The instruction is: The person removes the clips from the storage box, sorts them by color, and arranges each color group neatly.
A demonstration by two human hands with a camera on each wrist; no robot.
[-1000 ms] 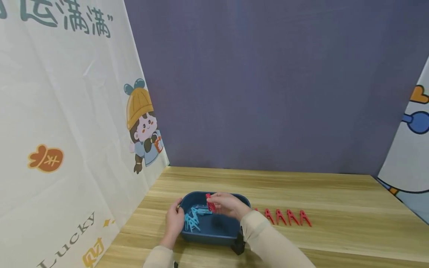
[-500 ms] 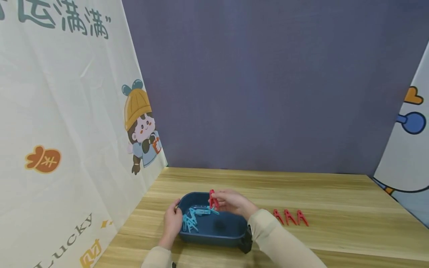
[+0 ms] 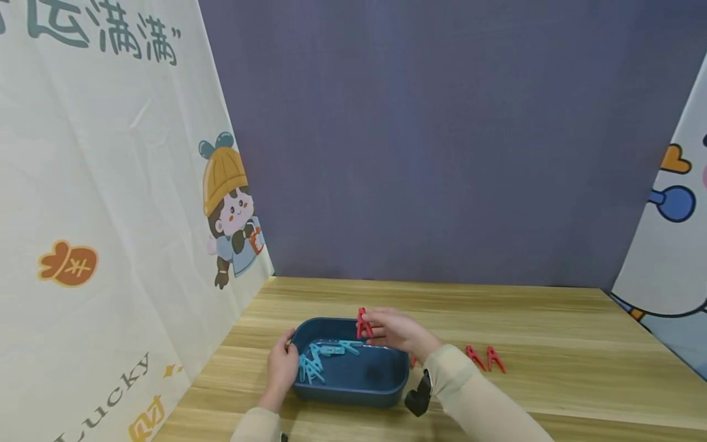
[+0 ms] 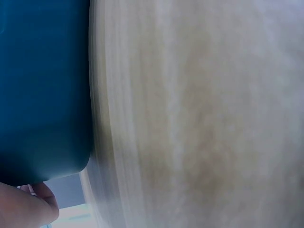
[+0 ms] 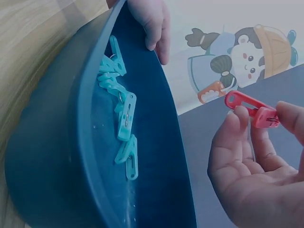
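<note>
My left hand (image 3: 283, 365) grips the left end of a dark blue plastic bin (image 3: 353, 398), thumb at its rim. In the left wrist view only part of that hand (image 4: 28, 206) shows at the bin's lower corner. Several light blue clothespins (image 3: 315, 363) lie inside toward the bin's left and back; the right wrist view shows these clothespins (image 5: 126, 116) closely. Over the bin's back right rim, my right hand (image 3: 400, 331) pinches a red clothespin (image 3: 362, 323) between thumb and fingers. In the right wrist view the red clothespin (image 5: 254, 110) is above the rim's level, apart from the bin.
More red clothespins (image 3: 486, 358) lie on the wooden table (image 3: 552, 331) right of the bin, some hidden behind my right forearm. A printed white sheet (image 3: 121, 215) hangs at the left, a dark purple-grey backdrop (image 3: 420, 147) behind.
My right hand, with the red clothespin, has moved right and slightly up from over the bin's middle. Its sleeve covers more of the red row. The left hand stays on the bin.
</note>
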